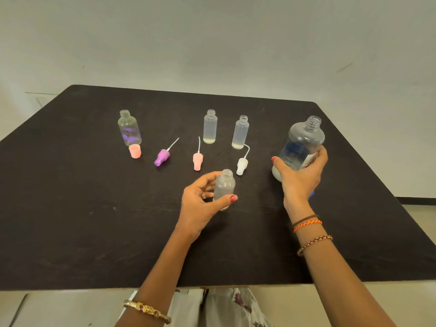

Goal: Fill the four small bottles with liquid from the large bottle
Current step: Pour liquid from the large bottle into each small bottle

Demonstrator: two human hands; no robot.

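Your left hand [200, 204] grips small bottle [224, 187] upright, steadying open neck. Right hand [300, 175] wraps big bottle [302, 142], uncapped, just right of it, ready to tip.

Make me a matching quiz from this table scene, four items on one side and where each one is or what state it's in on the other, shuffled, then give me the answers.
Things:
1. large bottle
2. purple spray pump
3. pink cap
4. frosted small bottle

Place or state:
A. lying on its side on the table, tube pointing away
B. gripped by the left hand, uncapped
C. standing just in front of the clear small bottle at far left
D. gripped by the right hand, mouth open

Pairs: 1-D, 2-A, 3-C, 4-B
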